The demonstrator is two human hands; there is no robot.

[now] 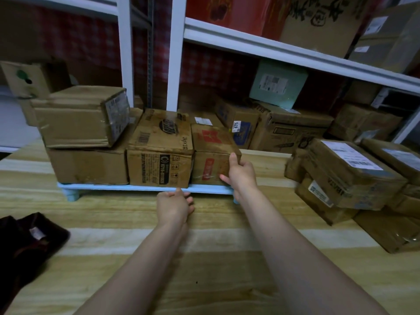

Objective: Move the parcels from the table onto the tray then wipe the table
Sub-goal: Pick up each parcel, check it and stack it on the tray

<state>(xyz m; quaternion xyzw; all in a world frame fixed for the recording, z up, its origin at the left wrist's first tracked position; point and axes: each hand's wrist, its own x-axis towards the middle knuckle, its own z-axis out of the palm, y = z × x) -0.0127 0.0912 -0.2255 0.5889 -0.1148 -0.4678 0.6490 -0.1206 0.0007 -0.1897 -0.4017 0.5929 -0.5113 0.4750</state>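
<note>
Several brown cardboard parcels are left piled on the right of the pale-striped wooden table, so wiping is judged far off. Four boxes are already carried by the low light-blue tray at the far middle, one stacked on another at its left. The brown box with red print is set at the tray's right end and gripped at its near right corner by the right hand, thumb on top. Pushed askew, it may overhang and tip. A dark folded cloth lies near left. The left hand is held at the tray's near rim, fingers curled; whether the rim is gripped cannot be told. An unsteadied tray could slide.
</note>
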